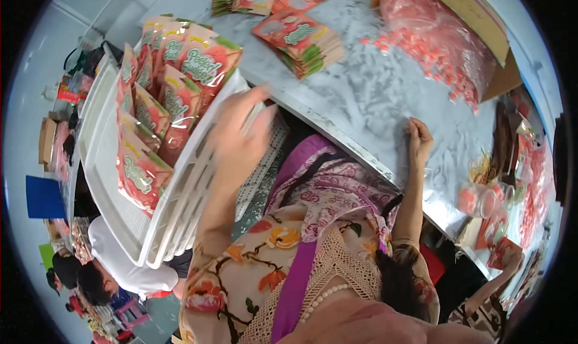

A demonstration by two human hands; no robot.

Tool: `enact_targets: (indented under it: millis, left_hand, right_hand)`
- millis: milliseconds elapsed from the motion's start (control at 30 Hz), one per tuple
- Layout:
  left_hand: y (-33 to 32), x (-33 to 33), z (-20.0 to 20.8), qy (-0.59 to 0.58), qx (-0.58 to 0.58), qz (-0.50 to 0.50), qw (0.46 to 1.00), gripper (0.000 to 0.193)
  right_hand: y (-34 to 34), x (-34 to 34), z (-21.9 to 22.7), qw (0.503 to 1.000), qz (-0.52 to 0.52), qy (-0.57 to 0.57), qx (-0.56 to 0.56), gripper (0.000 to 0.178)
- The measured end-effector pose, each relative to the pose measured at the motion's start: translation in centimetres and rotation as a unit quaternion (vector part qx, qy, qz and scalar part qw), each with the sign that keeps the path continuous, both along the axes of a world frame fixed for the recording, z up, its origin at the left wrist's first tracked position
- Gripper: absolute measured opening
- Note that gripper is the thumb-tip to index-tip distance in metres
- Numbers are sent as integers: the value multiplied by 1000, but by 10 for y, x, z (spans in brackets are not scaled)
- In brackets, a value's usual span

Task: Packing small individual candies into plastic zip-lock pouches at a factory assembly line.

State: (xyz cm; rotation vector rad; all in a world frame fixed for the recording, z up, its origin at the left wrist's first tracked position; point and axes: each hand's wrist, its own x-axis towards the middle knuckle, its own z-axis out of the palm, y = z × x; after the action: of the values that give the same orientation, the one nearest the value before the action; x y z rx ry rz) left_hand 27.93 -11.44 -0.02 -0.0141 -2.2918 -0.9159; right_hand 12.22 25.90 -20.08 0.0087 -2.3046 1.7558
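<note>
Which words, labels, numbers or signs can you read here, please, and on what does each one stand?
I won't copy wording, but it stands here:
Pouches in the white tray: large green-and-white lettering, readable; smaller yellow lettering, blurred.
Flat packets on the table: similar lettering, too blurred.
Red packets at the far right: too small to read.

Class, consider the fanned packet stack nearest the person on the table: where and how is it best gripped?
The packet stack is probably best pinched at its fanned end, the right hand coming from the right, since its thin, offset edges spread that way.
</note>
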Motion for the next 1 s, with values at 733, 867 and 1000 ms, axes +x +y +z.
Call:
enact_targets:
  millis: [733,867,1000]
  left_hand:
    - [143,-287,-103,-149,-180,-339,912,44]
    - [253,-339,-134,-115,-223,-395,884,54]
    - [336,-376,-153,-82,-259,-399,875,58]
  right_hand:
    - [175,-195,25,922,-167,148,316,25]
    - [219,-256,23,892,-80,206,395,21]
    - [250,-268,-16,842,-82,229,481,21]
